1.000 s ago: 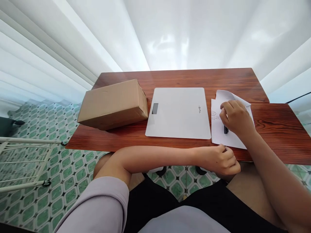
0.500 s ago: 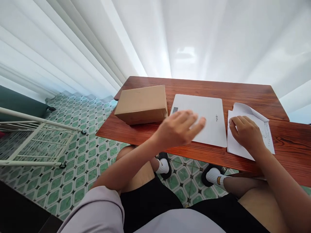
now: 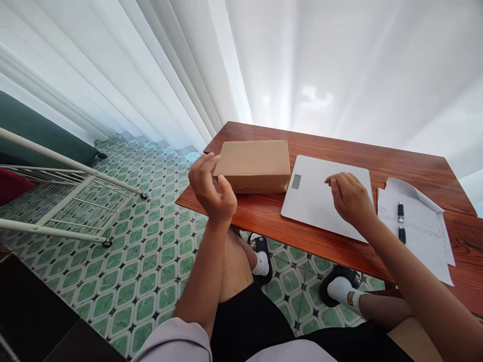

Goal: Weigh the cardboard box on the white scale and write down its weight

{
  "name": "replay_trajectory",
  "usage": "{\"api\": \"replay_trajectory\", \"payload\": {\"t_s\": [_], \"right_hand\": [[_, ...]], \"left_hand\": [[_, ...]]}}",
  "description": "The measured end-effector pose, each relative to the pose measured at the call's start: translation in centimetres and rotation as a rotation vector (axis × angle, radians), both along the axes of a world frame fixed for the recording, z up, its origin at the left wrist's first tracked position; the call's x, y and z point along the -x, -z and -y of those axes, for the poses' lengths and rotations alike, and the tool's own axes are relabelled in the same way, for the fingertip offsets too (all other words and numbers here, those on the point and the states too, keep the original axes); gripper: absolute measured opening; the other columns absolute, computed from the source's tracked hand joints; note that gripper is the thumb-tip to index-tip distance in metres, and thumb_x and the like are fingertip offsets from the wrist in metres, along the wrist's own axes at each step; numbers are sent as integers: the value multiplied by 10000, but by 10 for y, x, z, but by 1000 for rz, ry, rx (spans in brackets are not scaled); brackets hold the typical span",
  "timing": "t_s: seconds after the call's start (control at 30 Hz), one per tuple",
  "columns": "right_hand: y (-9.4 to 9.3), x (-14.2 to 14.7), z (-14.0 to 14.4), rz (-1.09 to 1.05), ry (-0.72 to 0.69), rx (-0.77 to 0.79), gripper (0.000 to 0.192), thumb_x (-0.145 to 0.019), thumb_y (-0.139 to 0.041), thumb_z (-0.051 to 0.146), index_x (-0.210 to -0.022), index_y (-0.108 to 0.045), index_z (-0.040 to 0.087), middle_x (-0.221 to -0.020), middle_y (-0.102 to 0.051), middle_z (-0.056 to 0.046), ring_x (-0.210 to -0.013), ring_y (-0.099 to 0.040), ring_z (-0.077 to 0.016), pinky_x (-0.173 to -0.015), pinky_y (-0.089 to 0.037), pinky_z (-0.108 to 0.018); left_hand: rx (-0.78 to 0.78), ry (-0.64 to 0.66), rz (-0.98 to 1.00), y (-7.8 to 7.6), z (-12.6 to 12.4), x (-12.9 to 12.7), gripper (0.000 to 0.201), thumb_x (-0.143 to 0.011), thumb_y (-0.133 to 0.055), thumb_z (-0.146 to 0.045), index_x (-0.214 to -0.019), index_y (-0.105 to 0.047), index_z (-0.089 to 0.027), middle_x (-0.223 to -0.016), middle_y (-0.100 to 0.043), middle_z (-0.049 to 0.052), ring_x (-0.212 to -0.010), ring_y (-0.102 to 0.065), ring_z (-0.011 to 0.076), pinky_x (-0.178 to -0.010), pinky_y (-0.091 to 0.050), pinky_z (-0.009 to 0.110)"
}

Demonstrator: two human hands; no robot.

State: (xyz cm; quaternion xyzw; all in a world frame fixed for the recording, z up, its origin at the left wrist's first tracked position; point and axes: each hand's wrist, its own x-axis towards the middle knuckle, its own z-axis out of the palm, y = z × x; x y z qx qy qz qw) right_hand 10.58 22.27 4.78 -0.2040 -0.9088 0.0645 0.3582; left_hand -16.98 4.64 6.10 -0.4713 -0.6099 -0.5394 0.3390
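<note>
My left hand (image 3: 213,188) is raised at the left end of a closed brown cardboard box (image 3: 256,163). Its fingers are curved and spread from the thumb, with nothing in them; whether it touches the box I cannot tell. To the right of the box lies a flat white digital scale (image 3: 320,201) with a small grey display (image 3: 297,181). Over the scale's right part hovers my right hand (image 3: 350,198), fingers curled together and no object showing in them. A black and silver pen (image 3: 401,223) rests on handwritten paper sheets (image 3: 418,251), beside my right forearm.
The reddish wooden table (image 3: 260,211) has its front edge just above my knees. A white metal wheeled rack (image 3: 86,181) stands on the green tiled floor (image 3: 151,266) at left. White curtains (image 3: 320,65) hang behind the table.
My left hand has moved left from over the scale to the box's left end. My right hand has left the papers and come over the scale, uncovering the pen. The view has turned left.
</note>
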Motion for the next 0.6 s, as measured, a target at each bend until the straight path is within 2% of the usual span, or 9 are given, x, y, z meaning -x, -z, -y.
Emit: {"api": "replay_trajectory", "payload": {"t_s": [0.1,0.23,0.33,0.43,0.6], "right_hand": [[-2,36,9,-87,-46,108,295,-1098,-316,272,-1139,-601,203,-1080,-682,-120,-1022,-627,-296,-912,-508,-471],[6,74,17,-208,-68,316,370,-1098,-337,376,-1334,-567,207,-1296,-643,-151,-1227,-602,-305,-1041,-493,-523],[16,94,20,-303,-77,561,462,-1078,-390,492,-1457,-479,243,-1476,-547,-141,-1376,-527,-286,-1147,-442,-520],[25,109,21,-345,-50,804,623,-1031,-435,614,-1546,-365,272,-1596,-426,-120,-1496,-392,-272,-1251,-312,-529],[29,125,24,-361,37,1033,810,-968,-432,711,-1615,-234,266,-1682,-275,-89,-1575,-214,-255,-1301,-181,-513]], "left_hand": [[-90,-24,199,20,6,21,431,-943,-478,-246,-1353,-595,-183,-1380,-575,126,-1357,-499,256,-1205,-360,432],[-148,38,522,39,8,45,538,-900,-476,-247,-1428,-522,-156,-1491,-504,124,-1430,-444,211,-1228,-322,355],[-162,107,685,44,8,55,554,-925,-447,-275,-1462,-484,-140,-1542,-466,129,-1445,-435,183,-1222,-326,316],[-141,202,865,46,7,60,592,-971,-423,-332,-1526,-416,-126,-1581,-427,134,-1469,-408,181,-1230,-318,326],[-65,324,1085,51,3,60,629,-999,-449,-446,-1568,-395,-183,-1575,-448,96,-1470,-409,203,-1243,-299,356]]}}
